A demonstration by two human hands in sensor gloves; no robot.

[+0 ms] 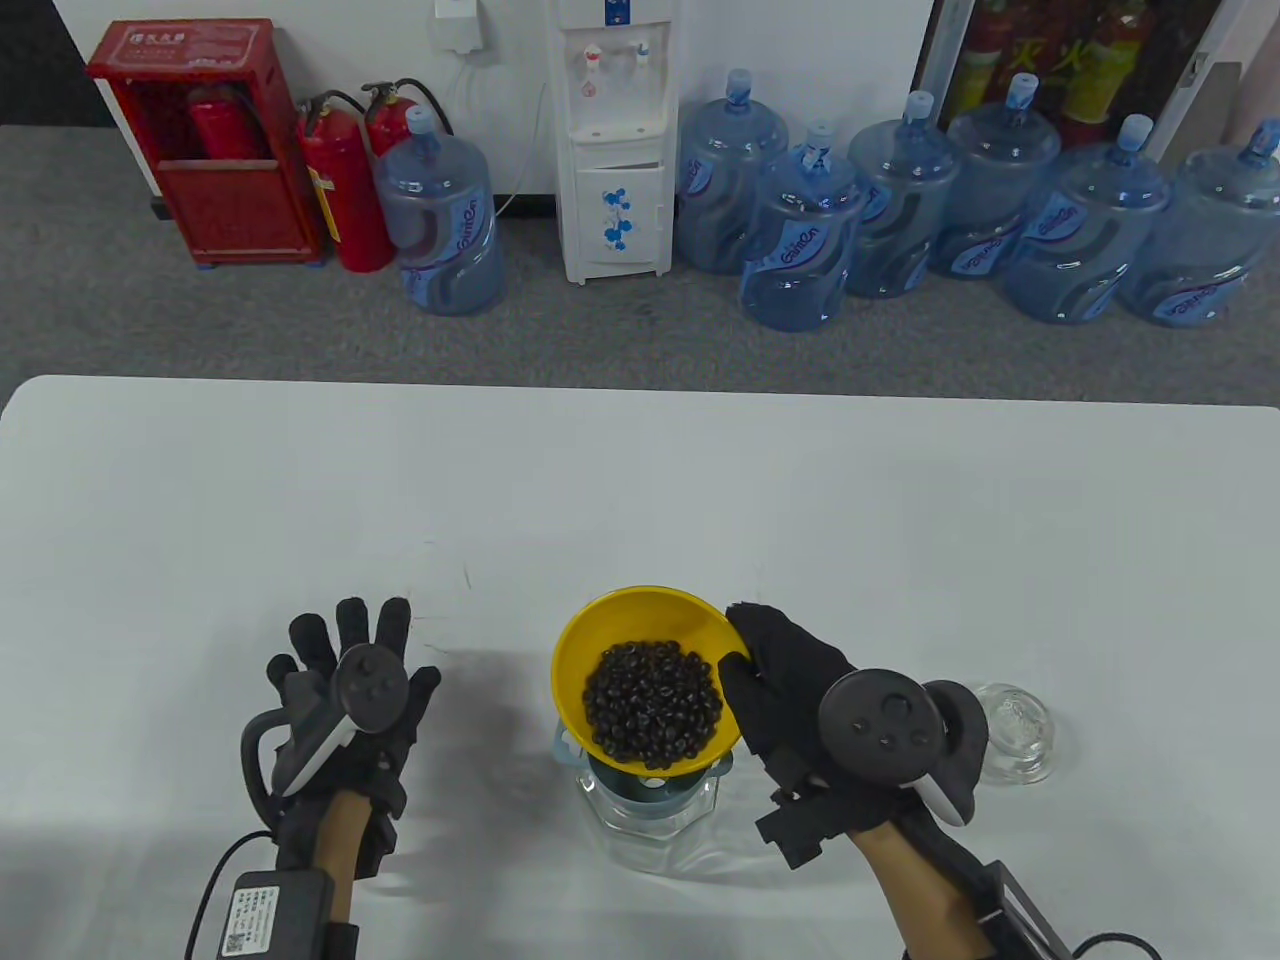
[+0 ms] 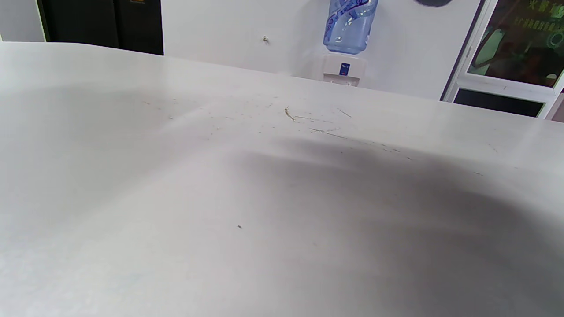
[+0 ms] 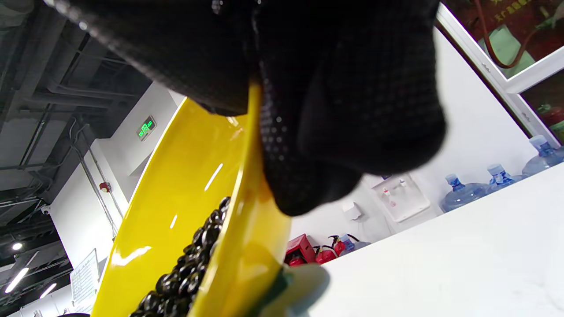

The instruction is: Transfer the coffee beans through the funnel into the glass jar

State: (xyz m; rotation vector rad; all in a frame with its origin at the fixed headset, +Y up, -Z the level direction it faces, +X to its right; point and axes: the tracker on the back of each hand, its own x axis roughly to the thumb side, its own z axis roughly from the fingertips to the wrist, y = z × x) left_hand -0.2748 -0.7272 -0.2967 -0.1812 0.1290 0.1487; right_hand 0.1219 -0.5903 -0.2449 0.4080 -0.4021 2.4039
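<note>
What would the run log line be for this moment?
right hand: holds yellow bowl of coffee beans, tilted over funnel on glass jar | left hand: free, over table

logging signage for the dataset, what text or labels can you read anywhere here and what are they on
"GainOn", roughly: blue water jugs, blurred.
Red cabinet header: characters, too small.
Label on the left wrist pack: too small.
Green exit sign: blurred.
Yellow bowl, jar: no text.

White table (image 1: 700, 480) with glass jar (image 1: 655, 825), glass lid (image 1: 1022, 730)
</note>
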